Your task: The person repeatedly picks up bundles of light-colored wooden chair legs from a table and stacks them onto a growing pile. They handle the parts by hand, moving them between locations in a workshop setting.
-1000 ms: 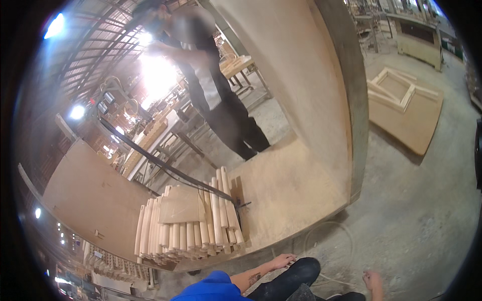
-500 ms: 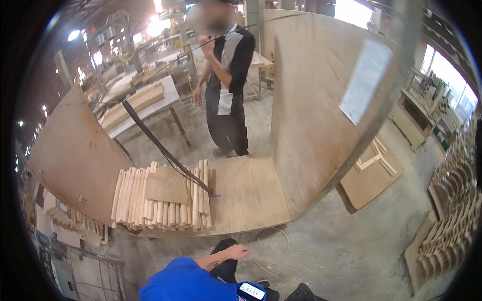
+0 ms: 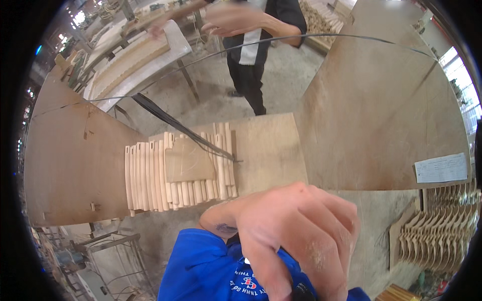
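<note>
My left hand (image 3: pixel 301 226) is raised close in front of my chest, back side up. Its fingers bend downward and the thumb stands apart, with a gap showing my blue shirt (image 3: pixel 201 256); the fingertips run out at the lower edge. A small dark object in that gap is too cut off to name. My right hand is out of sight. Beyond the forearm lies a stack of pale wooden rods (image 3: pixel 145 170), with a flat wooden piece (image 3: pixel 188 160) on top. A black strap (image 3: pixel 181 128) slants over the stack on the plywood base (image 3: pixel 266 150).
Plywood walls rise at left (image 3: pixel 70 155) and right (image 3: pixel 371 115), the right one bearing a paper sheet (image 3: pixel 442 168). A thin cord (image 3: pixel 321 35) spans them. Behind, a co-worker (image 3: pixel 248 75) stands near a worktable (image 3: pixel 173 45). Curved wooden parts (image 3: pixel 437 236) stand at right.
My left hand has risen from low by my leg to close before my chest. My view has shifted over the plywood box. The co-worker has moved both arms, one now stretched toward the worktable.
</note>
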`<state>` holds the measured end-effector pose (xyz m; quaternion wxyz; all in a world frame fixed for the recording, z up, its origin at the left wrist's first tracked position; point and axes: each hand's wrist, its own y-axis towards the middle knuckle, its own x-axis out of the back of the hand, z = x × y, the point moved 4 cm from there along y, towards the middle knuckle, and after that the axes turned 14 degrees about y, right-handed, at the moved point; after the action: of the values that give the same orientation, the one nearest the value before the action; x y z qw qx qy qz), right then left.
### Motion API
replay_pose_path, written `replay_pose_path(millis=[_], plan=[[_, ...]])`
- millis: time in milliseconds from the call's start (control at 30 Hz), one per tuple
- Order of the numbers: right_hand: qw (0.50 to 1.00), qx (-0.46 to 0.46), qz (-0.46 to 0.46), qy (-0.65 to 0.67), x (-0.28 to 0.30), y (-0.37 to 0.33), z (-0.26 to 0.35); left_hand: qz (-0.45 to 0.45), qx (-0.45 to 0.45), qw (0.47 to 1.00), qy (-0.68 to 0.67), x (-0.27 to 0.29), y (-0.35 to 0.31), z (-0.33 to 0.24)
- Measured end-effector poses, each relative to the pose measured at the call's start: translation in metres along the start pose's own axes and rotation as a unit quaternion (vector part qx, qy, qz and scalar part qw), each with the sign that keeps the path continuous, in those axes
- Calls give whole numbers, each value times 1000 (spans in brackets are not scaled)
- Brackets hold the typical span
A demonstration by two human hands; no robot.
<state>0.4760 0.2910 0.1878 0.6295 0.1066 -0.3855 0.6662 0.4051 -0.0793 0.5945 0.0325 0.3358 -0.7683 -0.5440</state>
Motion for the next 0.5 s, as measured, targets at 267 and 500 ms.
replay_pose_path(millis=[267, 500], plan=[[973, 166, 114, -113, -44, 29, 69, -80, -90, 970, 211, 38, -33, -41], [917, 68, 373, -122, -118, 43, -41, -8, 4, 982, 191, -9, -49, -33]])
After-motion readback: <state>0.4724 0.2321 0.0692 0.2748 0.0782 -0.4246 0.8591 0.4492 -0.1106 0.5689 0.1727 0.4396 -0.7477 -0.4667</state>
